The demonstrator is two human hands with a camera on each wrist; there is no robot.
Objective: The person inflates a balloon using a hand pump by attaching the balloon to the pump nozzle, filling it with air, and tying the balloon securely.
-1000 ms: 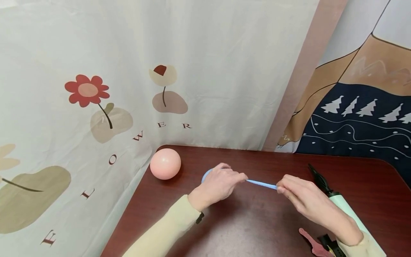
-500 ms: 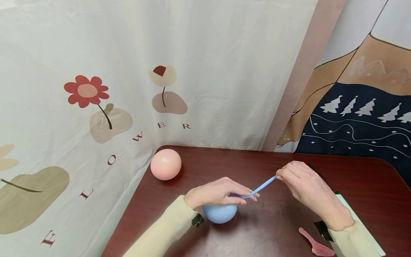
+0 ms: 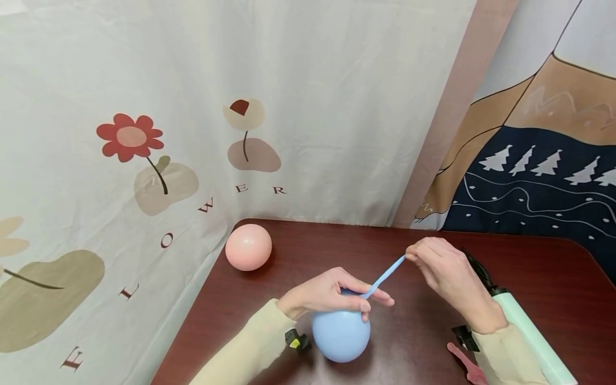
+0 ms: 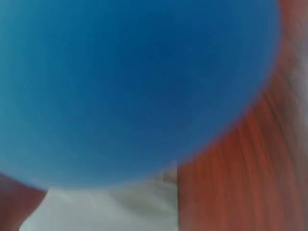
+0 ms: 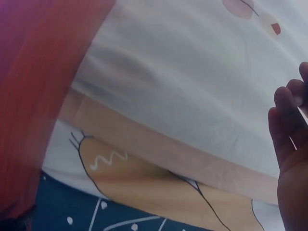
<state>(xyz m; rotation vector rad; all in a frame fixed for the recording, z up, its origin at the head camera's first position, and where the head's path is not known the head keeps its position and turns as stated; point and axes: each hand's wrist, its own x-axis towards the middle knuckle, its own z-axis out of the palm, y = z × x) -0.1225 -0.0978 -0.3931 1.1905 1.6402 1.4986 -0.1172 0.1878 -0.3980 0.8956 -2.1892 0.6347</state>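
Observation:
A round, inflated blue balloon (image 3: pixel 340 337) hangs under my left hand (image 3: pixel 327 291), its long neck rising up to the right. The thumb and fingers of that hand hold the base of the neck. With its fingertips my right hand (image 3: pixel 445 270) pinches the neck's far end, so the neck is drawn out in a slanting line between both hands. In the left wrist view the blue balloon (image 4: pixel 130 91) fills most of the picture and hides the left fingers. The right wrist view has the right hand (image 5: pixel 293 130) at its edge, fingertips drawn together.
A pink balloon (image 3: pixel 248 247) sits at the table's back left corner. To the right lies a mint-green hand pump (image 3: pixel 531 331) with a black nozzle, partly behind the right arm. A flat pink uninflated balloon (image 3: pixel 466 359) lies near the right sleeve. Printed curtains (image 3: pixel 337 107) stand behind the table.
The left hand has turned and come nearer, bringing the blue balloon into view beneath it. The right hand has risen slightly and shifted left, and the neck now slants upward.

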